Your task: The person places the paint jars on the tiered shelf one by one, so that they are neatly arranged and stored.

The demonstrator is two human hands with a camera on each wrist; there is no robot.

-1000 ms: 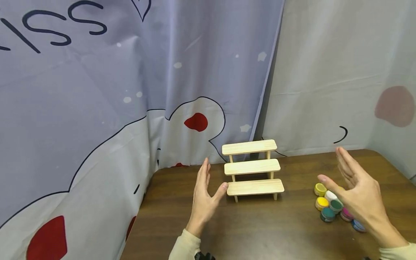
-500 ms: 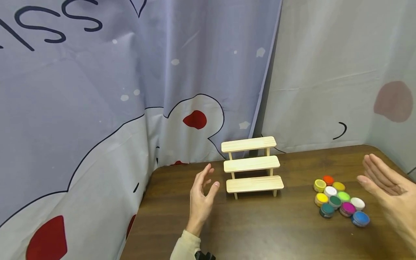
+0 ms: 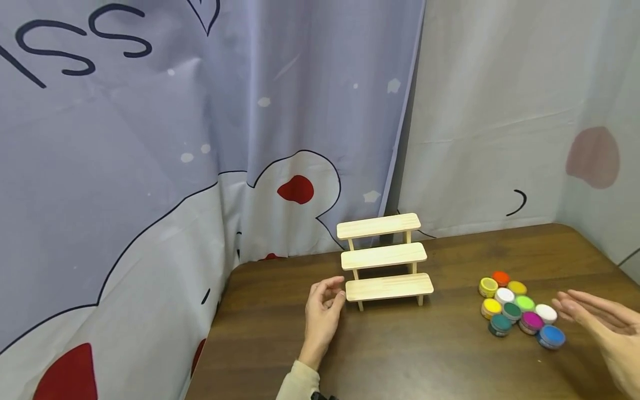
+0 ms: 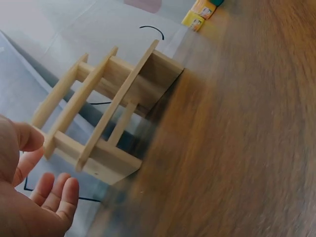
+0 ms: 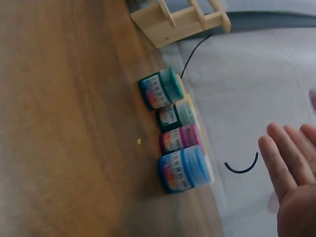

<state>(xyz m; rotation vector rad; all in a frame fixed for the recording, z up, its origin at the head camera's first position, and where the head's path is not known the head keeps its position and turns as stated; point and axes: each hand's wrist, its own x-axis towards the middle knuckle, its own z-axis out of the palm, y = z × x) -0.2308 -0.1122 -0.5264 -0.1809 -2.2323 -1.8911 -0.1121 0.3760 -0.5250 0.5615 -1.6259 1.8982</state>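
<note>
A small three-tier wooden stand (image 3: 389,287) stands upright on the table. Its left end is beside my left hand (image 3: 321,319), whose fingers are loosely bent; in the left wrist view the fingers (image 4: 69,197) hold nothing, and whether the hand touches the wood I cannot tell. To the right, several small paint jars with coloured lids stand in a cluster, among them a blue jar (image 3: 551,336), a magenta jar (image 3: 531,323) and a red-lidded jar (image 3: 500,278). My right hand (image 3: 607,328) hovers just right of the jars, fingers extended, holding nothing.
The brown wooden table (image 3: 400,355) has its back edge against a printed curtain (image 3: 300,111). A pale curtain (image 3: 485,139) hangs behind the jars. The stand is close to the back edge, left of the jars.
My left hand has moved right to the stand's lowest shelf, its fingers bending more. My right hand has swung right, off the jars it partly covered, then lowered. Stand and jars stay put.
</note>
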